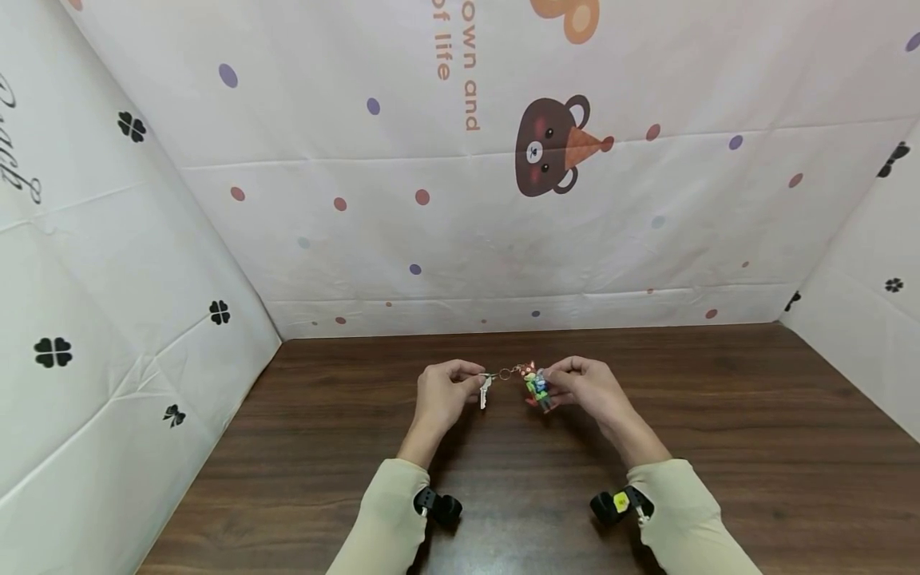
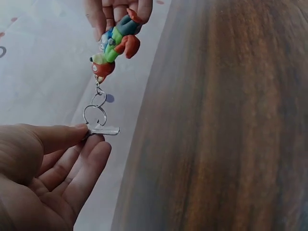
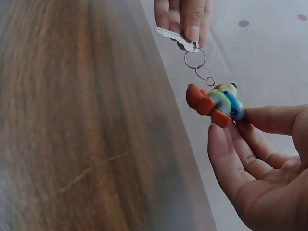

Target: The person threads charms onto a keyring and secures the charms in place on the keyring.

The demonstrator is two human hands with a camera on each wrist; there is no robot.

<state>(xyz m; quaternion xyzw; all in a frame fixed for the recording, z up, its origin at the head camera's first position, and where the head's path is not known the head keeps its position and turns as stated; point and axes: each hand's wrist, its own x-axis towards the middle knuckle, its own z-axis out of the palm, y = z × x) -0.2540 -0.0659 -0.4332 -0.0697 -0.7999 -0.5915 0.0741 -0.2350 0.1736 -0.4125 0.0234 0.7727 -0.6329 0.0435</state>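
My left hand (image 1: 442,397) pinches a silver key (image 1: 485,393) near its head, between thumb and fingertips. The toothed key blade (image 3: 168,34) sticks out from those fingers in the right wrist view. A metal split ring (image 3: 186,59) and a short chain link the key to a small fox figurine (image 1: 535,386). It has a red-orange head and tail and a green and blue body. My right hand (image 1: 592,391) pinches the figurine's body between thumb and fingers. Ring and chain stretch between the two hands, above the table. The left fingertips partly hide the key's head.
Beneath the hands lies a dark brown wooden table (image 1: 323,463). A white printed cloth (image 1: 446,239) with dots and a bear stands behind it, with more cloth at both sides. Black wrist cameras are strapped to the left wrist (image 1: 438,507) and right wrist (image 1: 618,505).
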